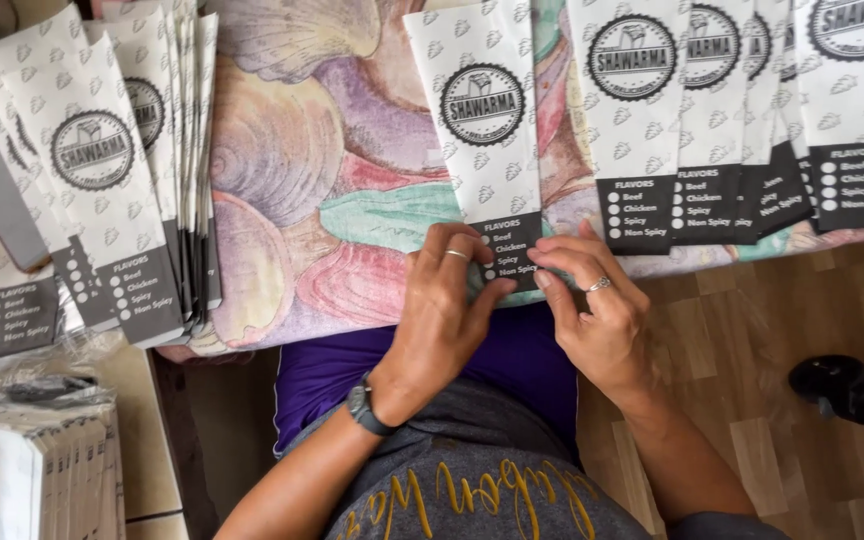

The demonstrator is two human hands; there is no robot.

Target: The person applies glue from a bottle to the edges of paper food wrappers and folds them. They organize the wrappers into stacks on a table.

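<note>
Pinching paper sleeve (487, 140), both hands.

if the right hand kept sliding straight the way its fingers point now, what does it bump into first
The right hand points up and leftward, its fingertips already on the dark bottom end of the white paper sleeve. Going on, it would likely meet the left hand fingers pinching that same end, though depth is hard to judge.

The long white-and-grey printed paper sleeve (487, 140) looks matt and smooth, like the stacked paper sleeves (102, 170) beside it. Beneath lies a pastel shell-patterned tablecloth (292, 170), soft and dull. The pale wood-plank floor (772, 360) shows a slight sheen.
</note>
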